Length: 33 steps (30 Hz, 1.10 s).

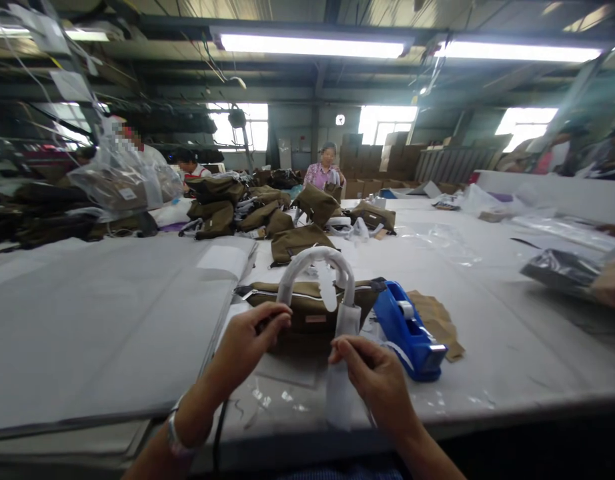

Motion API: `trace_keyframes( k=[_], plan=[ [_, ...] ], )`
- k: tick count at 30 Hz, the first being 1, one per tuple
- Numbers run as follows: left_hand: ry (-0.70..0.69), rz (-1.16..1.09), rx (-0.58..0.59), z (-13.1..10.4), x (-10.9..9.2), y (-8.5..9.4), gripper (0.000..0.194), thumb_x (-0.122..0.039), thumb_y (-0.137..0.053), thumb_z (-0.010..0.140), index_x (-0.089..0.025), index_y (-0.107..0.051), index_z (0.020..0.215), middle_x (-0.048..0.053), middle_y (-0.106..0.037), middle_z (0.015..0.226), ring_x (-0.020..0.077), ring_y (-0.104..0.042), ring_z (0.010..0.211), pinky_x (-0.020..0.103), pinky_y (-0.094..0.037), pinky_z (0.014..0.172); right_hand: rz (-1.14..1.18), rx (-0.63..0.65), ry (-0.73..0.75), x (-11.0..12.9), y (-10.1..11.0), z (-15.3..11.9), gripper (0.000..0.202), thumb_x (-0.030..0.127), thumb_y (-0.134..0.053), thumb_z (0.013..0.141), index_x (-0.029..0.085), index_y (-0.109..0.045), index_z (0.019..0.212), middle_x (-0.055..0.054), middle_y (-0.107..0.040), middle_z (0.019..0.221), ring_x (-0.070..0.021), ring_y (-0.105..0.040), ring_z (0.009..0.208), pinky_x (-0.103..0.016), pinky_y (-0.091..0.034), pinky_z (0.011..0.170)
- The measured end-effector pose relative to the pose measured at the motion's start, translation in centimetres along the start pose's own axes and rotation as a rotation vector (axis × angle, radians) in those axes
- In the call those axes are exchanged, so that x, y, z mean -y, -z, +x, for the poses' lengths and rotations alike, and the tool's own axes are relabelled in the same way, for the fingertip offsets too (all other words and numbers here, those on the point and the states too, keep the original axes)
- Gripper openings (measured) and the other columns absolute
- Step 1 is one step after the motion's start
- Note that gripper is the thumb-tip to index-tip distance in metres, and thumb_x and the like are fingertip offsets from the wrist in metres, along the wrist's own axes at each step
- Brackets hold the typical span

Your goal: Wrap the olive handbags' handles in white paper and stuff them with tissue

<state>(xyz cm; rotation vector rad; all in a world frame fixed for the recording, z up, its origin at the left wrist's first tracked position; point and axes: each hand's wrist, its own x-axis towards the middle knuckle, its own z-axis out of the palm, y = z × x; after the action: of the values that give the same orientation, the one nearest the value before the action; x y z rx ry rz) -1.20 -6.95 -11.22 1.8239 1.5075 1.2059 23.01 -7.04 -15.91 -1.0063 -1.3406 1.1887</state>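
An olive-brown bag with a zip and a small pink label stands upright on the white table. Its arched handle is wrapped in white paper, and a white strip hangs from the handle's right side. My left hand pinches at the handle's left base, thumb and fingers together. My right hand is closed on the edge of the white wrapping below the handle's right end. Just right of the bag sits a blue tape dispenser.
Brown paper lies beside the dispenser. More olive bags are heaped toward the back. Large white sheets cover the left side. At the far right, another person's hand touches a dark plastic-wrapped item. A person sits across the table.
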Motion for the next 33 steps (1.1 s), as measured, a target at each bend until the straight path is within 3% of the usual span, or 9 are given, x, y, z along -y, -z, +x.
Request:
trace_keyframes(
  k=[3, 5, 7, 11, 16, 21, 25, 30, 33],
  plan=[
    [0.003, -0.001, -0.225, 2.3, 1.6, 0.9, 0.038, -0.048, -0.059, 0.094, -0.019, -0.070, 0.116, 0.007, -0.077, 0.097, 0.0188, -0.072, 0.082, 0.027, -0.055, 0.076, -0.283, -0.181, 0.272, 1.5, -0.2, 2.0, 0.025, 0.043, -0.068, 0.092, 0.021, -0.079, 0.089, -0.003, -0.077, 0.075, -0.0132, -0.066, 0.056, -0.020, -0.049, 0.053],
    [-0.002, -0.035, -0.189, 3.9, 2.2, 1.0, 0.040, -0.047, -0.055, 0.095, -0.017, -0.070, 0.118, 0.009, -0.077, 0.104, 0.0228, -0.073, 0.094, 0.031, -0.057, 0.085, -0.488, -0.267, 0.469, 2.1, -0.4, 3.4, 0.020, 0.035, -0.064, 0.094, 0.021, -0.079, 0.093, -0.003, -0.079, 0.080, -0.0175, -0.074, 0.069, -0.023, -0.053, 0.065],
    [-0.014, -0.066, -0.052, 5.3, 2.4, 0.9, 0.040, -0.046, -0.054, 0.094, -0.017, -0.072, 0.115, 0.009, -0.078, 0.101, 0.0243, -0.074, 0.092, 0.033, -0.059, 0.082, -0.670, -0.285, 0.562, 2.2, -0.9, 4.8, 0.019, 0.028, -0.061, 0.094, 0.020, -0.079, 0.094, -0.005, -0.079, 0.080, -0.0208, -0.075, 0.069, -0.026, -0.052, 0.064],
    [-0.043, -0.064, 0.177, 7.1, 1.7, 1.1, 0.034, -0.040, -0.058, 0.092, -0.017, -0.078, 0.108, 0.005, -0.078, 0.089, 0.0225, -0.072, 0.080, 0.030, -0.058, 0.073, -0.806, -0.205, 0.526, 1.7, -2.9, 6.9, 0.021, 0.024, -0.061, 0.093, 0.020, -0.079, 0.084, -0.007, -0.078, 0.073, -0.0247, -0.075, 0.065, -0.028, -0.051, 0.057],
    [-0.106, -0.040, 0.393, 8.0, 1.4, 1.7, 0.033, -0.032, -0.058, 0.091, -0.019, -0.078, 0.115, 0.005, -0.078, 0.104, 0.0245, -0.071, 0.099, 0.034, -0.056, 0.091, -0.517, -0.060, 0.496, 1.1, -5.2, 7.9, 0.015, 0.023, -0.069, 0.091, 0.027, -0.081, 0.098, -0.003, -0.082, 0.096, -0.0233, -0.078, 0.090, -0.028, -0.060, 0.078],
    [-0.133, 0.042, 0.504, 8.0, 1.7, 2.5, 0.029, -0.030, -0.061, 0.089, -0.018, -0.080, 0.109, 0.004, -0.079, 0.090, 0.0212, -0.070, 0.082, 0.028, -0.057, 0.076, -0.372, 0.064, 0.461, 0.6, -5.6, 8.2, 0.018, 0.023, -0.068, 0.093, 0.030, -0.080, 0.105, 0.001, -0.081, 0.100, -0.0205, -0.077, 0.095, -0.029, -0.059, 0.090],
    [-0.174, 0.155, 0.426, 7.4, 1.3, 3.6, 0.022, -0.034, -0.064, 0.089, -0.020, -0.081, 0.094, 0.004, -0.076, 0.084, 0.0191, -0.067, 0.080, 0.025, -0.053, 0.074, -0.488, 0.093, 0.515, 0.2, -5.2, 7.9, 0.017, 0.026, -0.062, 0.098, 0.029, -0.079, 0.103, 0.000, -0.081, 0.094, -0.0201, -0.077, 0.089, -0.028, -0.059, 0.081],
    [-0.199, 0.361, 0.082, 5.7, 1.4, 5.1, 0.026, -0.046, -0.063, 0.093, -0.028, -0.082, 0.093, 0.004, -0.077, 0.093, 0.0205, -0.068, 0.084, 0.027, -0.049, 0.076, -0.900, -0.007, 0.698, 0.6, -4.1, 6.8, 0.020, 0.018, -0.070, 0.091, 0.025, -0.077, 0.108, -0.006, -0.080, 0.095, -0.0240, -0.076, 0.085, -0.031, -0.058, 0.076],
    [-0.208, 0.407, -0.084, 4.3, 1.8, 5.7, 0.030, -0.052, -0.063, 0.092, -0.029, -0.082, 0.092, 0.003, -0.079, 0.094, 0.0205, -0.071, 0.083, 0.027, -0.050, 0.074, -1.016, -0.016, 0.755, 0.8, -3.3, 6.2, 0.026, 0.014, -0.071, 0.088, 0.023, -0.076, 0.112, -0.007, -0.080, 0.095, -0.0252, -0.074, 0.085, -0.033, -0.057, 0.078]
  ],
)
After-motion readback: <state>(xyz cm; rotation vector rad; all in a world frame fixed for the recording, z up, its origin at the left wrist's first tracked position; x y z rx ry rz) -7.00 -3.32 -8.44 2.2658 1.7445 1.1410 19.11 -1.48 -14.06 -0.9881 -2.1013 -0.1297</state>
